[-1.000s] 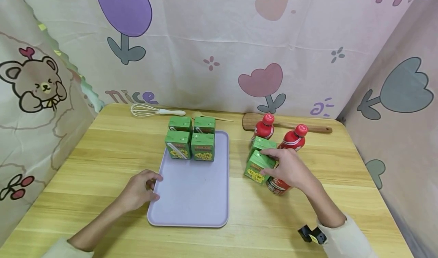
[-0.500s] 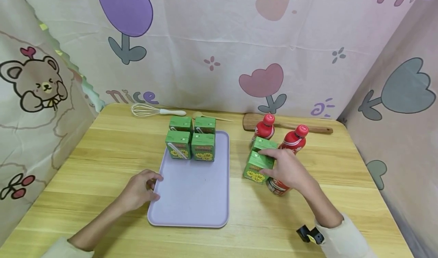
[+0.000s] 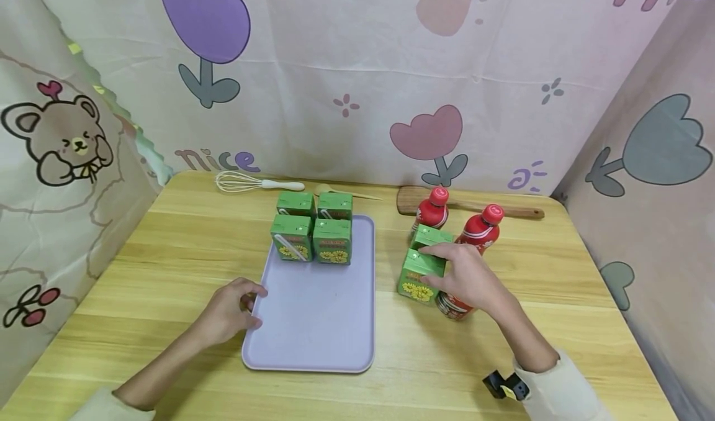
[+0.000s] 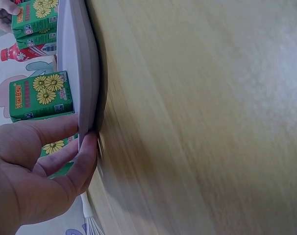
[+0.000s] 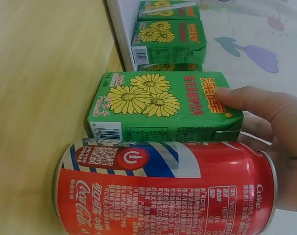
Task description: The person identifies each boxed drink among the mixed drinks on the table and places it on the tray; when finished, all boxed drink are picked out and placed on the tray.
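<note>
My left hand [image 3: 231, 309] pinches the left rim of a lilac tray [image 3: 313, 321]; in the left wrist view the thumb and fingers [image 4: 58, 129] lie on either side of that rim. Several green drink cartons with yellow flowers [image 3: 332, 241] stand in two rows at the tray's far end. Right of the tray, my right hand [image 3: 469, 275] grips another green drink carton [image 3: 418, 284], its thumb on the printed front in the right wrist view. Behind this carton is a further green carton [image 3: 432, 236]. A red Coca-Cola can [image 5: 163, 191] stands close beside the held carton, partly hidden by my hand in the head view.
Two red bottles, one farther back [image 3: 431, 210] and one to the right [image 3: 481, 228], stand behind the right hand. Along the table's back edge lie a white whisk [image 3: 259, 183], a thin wooden spoon [image 3: 352, 193] and a wooden spatula [image 3: 413, 200]. A patterned cloth [image 3: 313, 67] hangs behind.
The carton in my right hand has turned slightly, its front now facing me more squarely, and the hand has shifted a little left. My left hand stays on the tray rim.
</note>
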The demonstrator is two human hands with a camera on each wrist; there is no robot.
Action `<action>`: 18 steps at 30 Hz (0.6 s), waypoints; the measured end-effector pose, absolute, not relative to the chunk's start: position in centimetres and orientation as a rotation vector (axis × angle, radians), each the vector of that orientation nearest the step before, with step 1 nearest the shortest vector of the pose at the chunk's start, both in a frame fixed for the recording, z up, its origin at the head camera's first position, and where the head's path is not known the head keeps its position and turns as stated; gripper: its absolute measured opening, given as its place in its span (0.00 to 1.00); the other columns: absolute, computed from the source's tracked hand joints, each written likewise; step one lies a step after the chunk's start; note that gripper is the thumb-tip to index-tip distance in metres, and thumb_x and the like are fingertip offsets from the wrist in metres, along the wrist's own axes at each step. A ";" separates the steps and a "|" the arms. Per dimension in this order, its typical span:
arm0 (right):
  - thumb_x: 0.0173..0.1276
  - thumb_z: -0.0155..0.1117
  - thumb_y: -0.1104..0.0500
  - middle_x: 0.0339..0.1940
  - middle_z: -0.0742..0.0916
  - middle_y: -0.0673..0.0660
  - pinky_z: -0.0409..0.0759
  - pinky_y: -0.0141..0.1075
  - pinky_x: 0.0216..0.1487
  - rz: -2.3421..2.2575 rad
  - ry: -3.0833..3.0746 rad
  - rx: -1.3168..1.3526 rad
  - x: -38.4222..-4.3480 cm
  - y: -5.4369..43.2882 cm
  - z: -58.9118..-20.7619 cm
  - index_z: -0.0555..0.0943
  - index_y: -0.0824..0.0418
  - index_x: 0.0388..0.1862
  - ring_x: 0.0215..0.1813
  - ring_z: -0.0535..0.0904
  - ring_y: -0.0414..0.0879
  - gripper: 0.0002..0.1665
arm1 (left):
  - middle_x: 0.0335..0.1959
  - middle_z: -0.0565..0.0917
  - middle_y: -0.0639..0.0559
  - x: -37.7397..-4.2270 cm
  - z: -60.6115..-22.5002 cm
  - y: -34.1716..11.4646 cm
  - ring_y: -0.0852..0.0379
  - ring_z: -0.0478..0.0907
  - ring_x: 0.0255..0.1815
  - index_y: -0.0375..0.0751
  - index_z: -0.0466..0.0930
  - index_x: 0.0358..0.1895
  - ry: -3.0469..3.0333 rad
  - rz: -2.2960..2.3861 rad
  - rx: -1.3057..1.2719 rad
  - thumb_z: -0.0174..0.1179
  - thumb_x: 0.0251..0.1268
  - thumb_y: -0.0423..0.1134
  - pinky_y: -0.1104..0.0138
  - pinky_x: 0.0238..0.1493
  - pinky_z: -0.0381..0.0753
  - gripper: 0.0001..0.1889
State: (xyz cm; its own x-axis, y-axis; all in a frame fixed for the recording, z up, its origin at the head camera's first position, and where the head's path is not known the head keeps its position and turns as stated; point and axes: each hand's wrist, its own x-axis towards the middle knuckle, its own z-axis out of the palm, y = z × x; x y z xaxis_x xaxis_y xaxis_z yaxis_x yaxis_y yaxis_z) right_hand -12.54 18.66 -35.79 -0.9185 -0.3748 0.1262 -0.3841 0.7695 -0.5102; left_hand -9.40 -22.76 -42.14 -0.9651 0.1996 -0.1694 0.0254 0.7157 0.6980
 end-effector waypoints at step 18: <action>0.51 0.75 0.56 0.52 0.85 0.57 0.81 0.35 0.40 1.032 -2.780 0.584 -11.9 18.2 -35.3 0.81 0.57 0.52 0.45 0.80 0.46 0.26 | 0.44 0.78 0.44 -9.4 -42.2 -22.7 0.54 0.73 0.35 0.31 0.79 0.48 2.691 1.089 0.183 0.68 0.39 0.22 0.72 0.25 0.78 0.24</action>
State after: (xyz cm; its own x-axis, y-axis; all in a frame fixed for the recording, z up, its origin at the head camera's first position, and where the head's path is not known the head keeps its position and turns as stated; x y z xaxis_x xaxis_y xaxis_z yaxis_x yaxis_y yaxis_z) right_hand -11.87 18.19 -35.29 -0.9185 -0.3137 0.2407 -0.3948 0.6932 -0.6030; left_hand -9.38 -22.75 -42.16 -0.9652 0.2012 -0.1669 0.0286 0.7158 0.6977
